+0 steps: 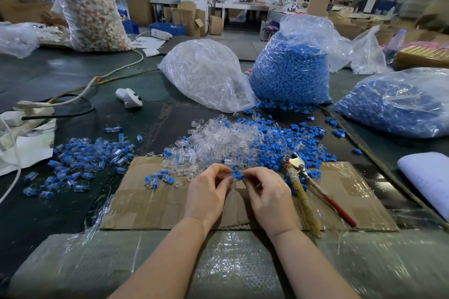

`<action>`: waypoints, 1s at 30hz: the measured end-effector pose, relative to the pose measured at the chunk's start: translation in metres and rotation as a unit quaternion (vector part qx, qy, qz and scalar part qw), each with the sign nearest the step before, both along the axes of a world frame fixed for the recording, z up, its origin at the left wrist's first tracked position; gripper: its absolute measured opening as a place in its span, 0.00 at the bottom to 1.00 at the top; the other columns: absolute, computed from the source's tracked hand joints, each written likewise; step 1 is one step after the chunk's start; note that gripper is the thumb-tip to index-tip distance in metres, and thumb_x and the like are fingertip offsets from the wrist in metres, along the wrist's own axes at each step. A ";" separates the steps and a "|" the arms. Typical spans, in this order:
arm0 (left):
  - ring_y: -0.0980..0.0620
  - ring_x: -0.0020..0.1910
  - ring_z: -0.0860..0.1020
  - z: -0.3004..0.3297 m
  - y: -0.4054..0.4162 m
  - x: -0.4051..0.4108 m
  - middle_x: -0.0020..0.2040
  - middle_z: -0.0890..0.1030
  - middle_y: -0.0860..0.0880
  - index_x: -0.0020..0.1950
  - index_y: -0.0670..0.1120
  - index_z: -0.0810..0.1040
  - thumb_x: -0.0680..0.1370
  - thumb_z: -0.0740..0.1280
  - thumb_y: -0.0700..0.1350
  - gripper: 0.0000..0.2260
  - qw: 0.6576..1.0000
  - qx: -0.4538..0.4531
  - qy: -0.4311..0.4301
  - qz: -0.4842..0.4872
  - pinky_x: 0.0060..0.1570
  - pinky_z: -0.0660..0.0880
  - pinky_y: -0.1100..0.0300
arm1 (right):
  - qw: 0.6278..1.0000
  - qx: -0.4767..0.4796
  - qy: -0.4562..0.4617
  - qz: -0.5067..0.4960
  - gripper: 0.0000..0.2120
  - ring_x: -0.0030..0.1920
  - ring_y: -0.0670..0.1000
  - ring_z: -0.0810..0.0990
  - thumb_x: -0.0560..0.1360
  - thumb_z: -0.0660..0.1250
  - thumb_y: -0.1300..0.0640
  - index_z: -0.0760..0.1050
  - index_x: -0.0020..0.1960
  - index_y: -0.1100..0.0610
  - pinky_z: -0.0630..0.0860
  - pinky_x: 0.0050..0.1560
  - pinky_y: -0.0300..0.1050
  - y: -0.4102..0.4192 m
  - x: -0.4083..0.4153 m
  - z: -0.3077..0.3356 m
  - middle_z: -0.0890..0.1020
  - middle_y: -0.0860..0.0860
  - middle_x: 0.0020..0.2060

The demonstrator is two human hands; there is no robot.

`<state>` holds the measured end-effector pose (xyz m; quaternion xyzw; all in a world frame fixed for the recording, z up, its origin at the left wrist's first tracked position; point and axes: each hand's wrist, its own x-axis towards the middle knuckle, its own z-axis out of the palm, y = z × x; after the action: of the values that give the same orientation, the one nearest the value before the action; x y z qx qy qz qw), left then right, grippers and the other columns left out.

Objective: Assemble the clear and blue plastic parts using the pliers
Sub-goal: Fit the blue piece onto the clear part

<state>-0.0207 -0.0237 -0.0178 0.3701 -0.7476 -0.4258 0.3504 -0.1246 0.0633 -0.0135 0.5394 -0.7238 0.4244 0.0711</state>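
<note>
Both hands, left (206,192) and right (267,193), pinch a blue part (237,175) between fingertips; pliers (306,184) lie beside; no legible writing.

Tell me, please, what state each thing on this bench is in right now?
Left hand: pinching a part.
Right hand: pinching the blue part.
Pliers: lying unheld on the cardboard.
Clear-parts bag: open, spilling.
Blue-parts bag: open.
</note>
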 end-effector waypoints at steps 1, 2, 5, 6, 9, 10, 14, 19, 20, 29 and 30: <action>0.59 0.41 0.79 0.000 0.000 0.000 0.38 0.81 0.56 0.43 0.54 0.77 0.75 0.69 0.39 0.09 1.000 0.004 0.003 -0.001 0.45 0.75 0.69 | 1.000 0.002 0.004 0.005 0.05 0.44 0.50 0.79 0.71 0.70 0.65 0.79 0.46 0.59 0.74 0.48 0.41 0.000 0.000 0.000 0.82 0.50 0.41; 0.58 0.40 0.80 0.000 0.000 0.000 0.38 0.81 0.55 0.42 0.55 0.77 0.74 0.69 0.39 0.10 1.000 0.006 0.006 -0.003 0.44 0.75 0.68 | 1.000 0.006 0.011 0.009 0.05 0.43 0.50 0.79 0.71 0.70 0.65 0.79 0.46 0.58 0.74 0.47 0.41 0.000 0.001 0.000 0.82 0.50 0.40; 0.58 0.40 0.80 -0.001 0.000 0.000 0.38 0.81 0.55 0.41 0.56 0.76 0.74 0.70 0.38 0.11 1.000 0.011 0.006 -0.019 0.44 0.76 0.67 | 0.999 0.014 0.027 0.008 0.04 0.41 0.50 0.79 0.70 0.71 0.64 0.78 0.44 0.58 0.71 0.45 0.38 0.000 0.001 -0.001 0.81 0.50 0.39; 0.58 0.40 0.80 -0.001 -0.001 0.000 0.38 0.81 0.55 0.40 0.56 0.76 0.73 0.70 0.38 0.12 1.000 0.011 0.008 -0.022 0.44 0.76 0.67 | 0.999 0.015 0.029 0.007 0.04 0.41 0.50 0.78 0.70 0.72 0.63 0.78 0.43 0.58 0.71 0.45 0.38 -0.001 0.001 -0.001 0.81 0.50 0.38; 0.62 0.37 0.79 -0.002 -0.002 0.000 0.36 0.81 0.55 0.39 0.55 0.77 0.72 0.71 0.37 0.12 0.999 0.014 0.016 -0.031 0.42 0.75 0.71 | 0.999 0.018 0.040 0.007 0.04 0.40 0.51 0.79 0.69 0.72 0.63 0.78 0.42 0.58 0.74 0.43 0.42 -0.002 0.001 -0.002 0.81 0.49 0.38; 0.63 0.37 0.79 -0.002 -0.002 0.001 0.36 0.81 0.55 0.39 0.55 0.77 0.72 0.71 0.37 0.12 0.999 0.017 0.017 -0.038 0.42 0.74 0.71 | 0.999 0.020 0.044 0.009 0.04 0.40 0.51 0.79 0.69 0.72 0.63 0.79 0.42 0.58 0.75 0.43 0.44 -0.001 0.001 -0.002 0.81 0.50 0.37; 0.60 0.38 0.80 -0.002 -0.003 0.001 0.37 0.82 0.54 0.40 0.54 0.78 0.73 0.70 0.37 0.11 0.998 0.032 0.020 -0.053 0.45 0.76 0.68 | 0.999 0.012 0.041 0.016 0.04 0.39 0.53 0.80 0.69 0.73 0.63 0.80 0.43 0.59 0.78 0.42 0.47 -0.002 0.001 -0.002 0.82 0.51 0.37; 0.62 0.38 0.79 -0.001 -0.004 0.001 0.36 0.81 0.55 0.40 0.55 0.76 0.75 0.67 0.37 0.12 0.998 0.035 0.032 -0.043 0.41 0.73 0.72 | 0.999 0.004 0.046 0.025 0.08 0.42 0.52 0.80 0.69 0.74 0.62 0.81 0.48 0.59 0.78 0.46 0.45 0.000 0.001 0.000 0.82 0.51 0.40; 0.62 0.37 0.78 -0.001 -0.004 0.001 0.36 0.80 0.55 0.40 0.55 0.76 0.75 0.67 0.37 0.12 0.998 0.032 0.029 -0.042 0.41 0.73 0.73 | 0.999 0.007 0.046 0.025 0.09 0.42 0.52 0.80 0.68 0.74 0.62 0.81 0.48 0.59 0.77 0.46 0.45 0.000 0.001 0.000 0.82 0.51 0.40; 0.64 0.37 0.78 -0.001 -0.003 0.001 0.36 0.80 0.56 0.40 0.56 0.76 0.75 0.68 0.38 0.12 0.999 0.020 0.015 -0.046 0.40 0.71 0.75 | 0.998 0.016 0.055 0.021 0.08 0.41 0.51 0.80 0.68 0.75 0.62 0.82 0.47 0.58 0.77 0.44 0.44 -0.001 0.001 -0.001 0.81 0.50 0.39; 0.63 0.36 0.77 -0.001 -0.003 0.001 0.36 0.80 0.55 0.39 0.56 0.76 0.75 0.68 0.38 0.12 0.999 0.022 0.017 -0.047 0.39 0.72 0.74 | 0.998 0.016 0.056 0.020 0.08 0.41 0.51 0.80 0.68 0.75 0.62 0.82 0.47 0.58 0.77 0.43 0.44 -0.001 0.001 -0.001 0.81 0.50 0.39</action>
<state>-0.0201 -0.0266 -0.0191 0.3349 -0.7487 -0.4640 0.3346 -0.1231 0.0626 -0.0143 0.5778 -0.7143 0.3833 0.0947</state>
